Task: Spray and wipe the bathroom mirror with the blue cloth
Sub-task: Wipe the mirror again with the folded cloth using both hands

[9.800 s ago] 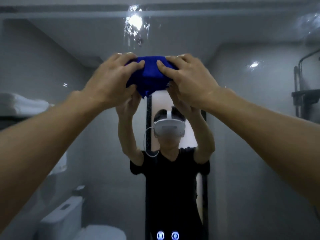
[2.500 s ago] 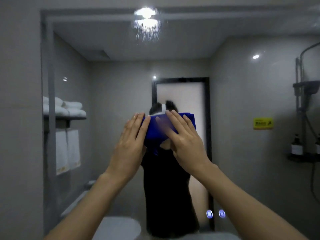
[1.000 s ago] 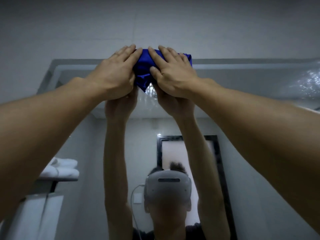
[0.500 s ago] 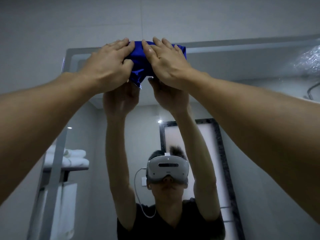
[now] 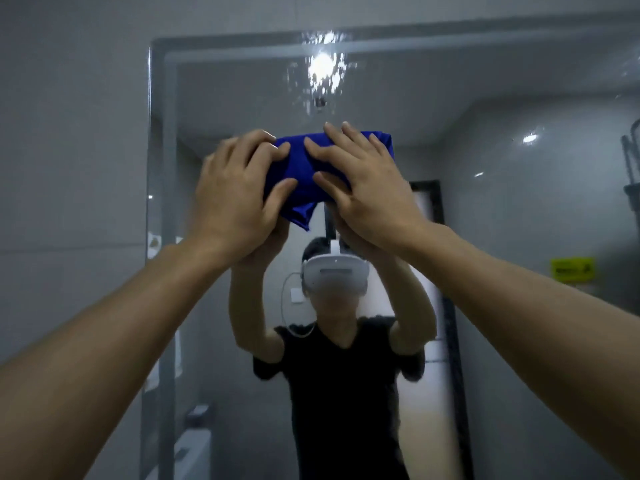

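The bathroom mirror [image 5: 502, 202] fills most of the head view, its left edge running down at the left. A bunched blue cloth [image 5: 301, 178] lies flat against the glass in the upper middle. My left hand [image 5: 235, 195] presses on its left side with fingers spread and nearly straight. My right hand [image 5: 367, 188] presses on its right side the same way. Wet droplets [image 5: 322, 77] glisten on the glass above the cloth, around the reflected ceiling light. My own reflection stands below the cloth.
A grey tiled wall [image 5: 69, 168] borders the mirror on the left. Reflected in the glass are a dark-framed door [image 5: 436, 237], a yellow sign [image 5: 571, 270], a shower fitting [image 5: 632, 161] at the far right and a toilet cistern [image 5: 194, 448] at the bottom left.
Both hands have slid the cloth down from the mirror's top edge to the upper middle of the glass. The view has tilted down and to the right.
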